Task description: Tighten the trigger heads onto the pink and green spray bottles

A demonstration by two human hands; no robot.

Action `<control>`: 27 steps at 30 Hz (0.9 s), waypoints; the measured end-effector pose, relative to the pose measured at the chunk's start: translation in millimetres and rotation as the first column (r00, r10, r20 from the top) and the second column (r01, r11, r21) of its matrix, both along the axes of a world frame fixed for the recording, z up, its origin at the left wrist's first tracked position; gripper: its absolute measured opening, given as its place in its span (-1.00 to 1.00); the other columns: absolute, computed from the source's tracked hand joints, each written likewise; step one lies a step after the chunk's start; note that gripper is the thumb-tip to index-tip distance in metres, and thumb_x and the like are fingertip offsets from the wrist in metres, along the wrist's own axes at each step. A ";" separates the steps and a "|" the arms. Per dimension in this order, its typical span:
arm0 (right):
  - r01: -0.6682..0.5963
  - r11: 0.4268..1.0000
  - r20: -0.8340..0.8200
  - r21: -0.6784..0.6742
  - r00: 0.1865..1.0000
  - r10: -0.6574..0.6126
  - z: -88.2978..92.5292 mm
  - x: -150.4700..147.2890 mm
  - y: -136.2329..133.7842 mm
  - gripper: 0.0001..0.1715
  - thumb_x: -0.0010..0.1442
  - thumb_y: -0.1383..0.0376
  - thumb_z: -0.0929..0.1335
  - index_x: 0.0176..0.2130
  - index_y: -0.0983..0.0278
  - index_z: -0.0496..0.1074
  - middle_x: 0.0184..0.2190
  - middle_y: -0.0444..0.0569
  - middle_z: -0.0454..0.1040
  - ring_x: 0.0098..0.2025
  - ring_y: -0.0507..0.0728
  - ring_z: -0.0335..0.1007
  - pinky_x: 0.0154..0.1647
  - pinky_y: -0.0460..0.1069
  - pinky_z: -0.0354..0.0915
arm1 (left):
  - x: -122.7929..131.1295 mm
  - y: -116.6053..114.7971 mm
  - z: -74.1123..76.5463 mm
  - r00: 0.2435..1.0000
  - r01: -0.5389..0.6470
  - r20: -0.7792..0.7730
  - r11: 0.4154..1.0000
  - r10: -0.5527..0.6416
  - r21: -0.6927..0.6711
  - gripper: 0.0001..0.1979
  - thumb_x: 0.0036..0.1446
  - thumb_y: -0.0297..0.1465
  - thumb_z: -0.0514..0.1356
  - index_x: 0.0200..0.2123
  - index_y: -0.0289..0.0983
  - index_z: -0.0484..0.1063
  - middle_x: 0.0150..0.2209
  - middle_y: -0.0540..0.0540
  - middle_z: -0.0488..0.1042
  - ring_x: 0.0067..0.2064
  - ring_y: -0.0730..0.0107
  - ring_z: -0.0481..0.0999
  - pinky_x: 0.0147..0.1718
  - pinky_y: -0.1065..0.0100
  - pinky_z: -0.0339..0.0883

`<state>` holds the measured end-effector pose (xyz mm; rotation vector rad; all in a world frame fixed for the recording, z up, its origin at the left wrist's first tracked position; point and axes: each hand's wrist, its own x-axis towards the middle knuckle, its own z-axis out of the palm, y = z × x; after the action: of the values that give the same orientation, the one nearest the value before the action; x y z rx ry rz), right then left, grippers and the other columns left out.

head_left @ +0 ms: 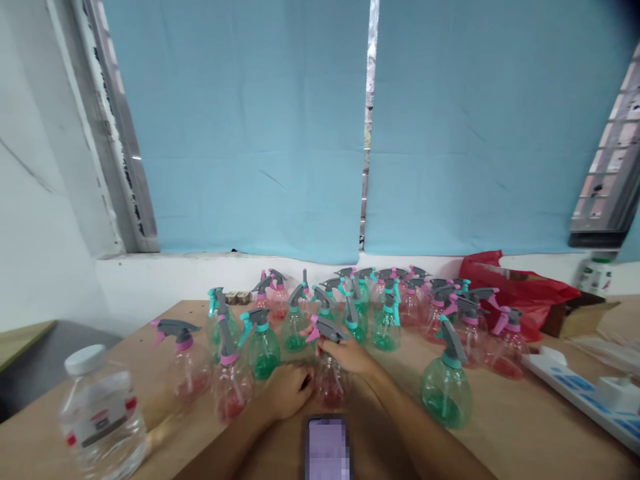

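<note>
In the head view, my right hand [347, 353] is closed around the neck of a pink spray bottle [331, 387], just under its grey and pink trigger head. This bottle stands upright on the brown table and has reddish tint low down. Close by its left side, my left hand [290, 390] rests near the tabletop with curled fingers. Whether those fingers enclose anything is hidden. Left of my left hand stand another pink spray bottle [233, 390] and a green spray bottle [264, 352]. A phone [329, 447] lies in front of the held bottle.
Several more pink and green spray bottles crowd the table's back. A lone green spray bottle [447, 393] stands at right. Further right are a power strip [575, 387], a red plastic bag [515, 287] and a cardboard box [575, 320]. A clear bottle [103, 420] stands front left.
</note>
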<state>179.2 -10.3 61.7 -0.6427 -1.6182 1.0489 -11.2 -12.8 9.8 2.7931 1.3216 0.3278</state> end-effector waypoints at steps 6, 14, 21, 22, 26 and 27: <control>0.051 0.998 -0.086 -0.030 0.995 -0.053 2.0 -5.1 -4.7 -0.81 0.05 0.31 0.36 -0.31 0.21 0.57 -0.57 -0.19 0.47 -0.50 0.05 0.40 -0.41 -0.07 0.31 | 0.3 0.1 1.0 1.000 0.005 0.013 1.000 -0.005 0.008 -0.83 0.25 -0.37 0.06 -0.26 -0.19 0.45 -0.21 -0.10 0.59 -0.17 0.17 0.57 -0.22 0.32 0.29; -0.047 0.992 -0.150 -0.118 0.988 0.029 -3.5 6.7 7.8 -0.88 -0.02 0.26 0.39 -0.40 0.25 0.51 -0.49 -0.15 0.51 -0.55 0.03 0.37 -0.48 -0.08 0.21 | 1.3 -3.7 5.1 1.000 -0.013 0.001 1.000 0.013 0.016 -0.78 0.29 -0.32 0.03 -0.30 -0.20 0.44 -0.31 -0.08 0.57 -0.25 0.21 0.56 -0.30 0.34 0.27; -0.028 0.994 -0.166 -0.108 0.986 0.010 -3.0 11.0 8.1 -0.81 -0.09 0.33 0.36 -0.37 0.25 0.52 -0.53 -0.16 0.50 -0.55 0.03 0.35 -0.46 -0.07 0.23 | 1.9 -5.1 5.0 1.000 -0.031 0.005 0.999 0.031 0.026 -0.79 0.29 -0.28 0.04 -0.32 -0.19 0.43 -0.32 -0.06 0.56 -0.27 0.23 0.54 -0.31 0.35 0.25; -0.025 0.995 -0.153 -0.094 0.988 0.010 -2.2 10.5 7.3 -0.78 -0.08 0.33 0.35 -0.34 0.24 0.54 -0.54 -0.16 0.50 -0.55 0.03 0.35 -0.45 -0.07 0.24 | 1.8 -4.8 4.4 0.999 -0.032 0.006 0.999 0.032 0.026 -0.78 0.29 -0.28 0.04 -0.32 -0.19 0.43 -0.32 -0.06 0.56 -0.27 0.23 0.55 -0.31 0.35 0.25; -0.067 0.994 -0.142 -0.083 0.988 0.055 -1.1 9.4 5.9 -0.69 -0.02 0.30 0.32 -0.23 0.21 0.54 -0.52 -0.15 0.51 -0.47 0.08 0.44 -0.37 -0.03 0.30 | 1.1 -3.3 2.3 0.999 -0.034 -0.004 0.999 0.034 0.041 -0.77 0.30 -0.28 0.03 -0.31 -0.20 0.43 -0.34 -0.07 0.56 -0.28 0.21 0.56 -0.33 0.34 0.25; -0.076 0.994 -0.139 -0.083 0.988 0.064 -1.2 9.4 5.9 -0.67 -0.02 0.30 0.32 -0.21 0.20 0.54 -0.48 -0.14 0.53 -0.46 0.09 0.46 -0.37 -0.02 0.31 | 1.0 -2.9 2.0 0.999 -0.035 -0.007 0.998 0.035 0.043 -0.77 0.30 -0.28 0.03 -0.31 -0.20 0.43 -0.35 -0.07 0.56 -0.28 0.21 0.56 -0.33 0.34 0.24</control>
<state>188.5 -4.4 60.5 -0.5631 -1.4912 1.1953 -10.1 -15.7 11.9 2.8116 1.3827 0.3516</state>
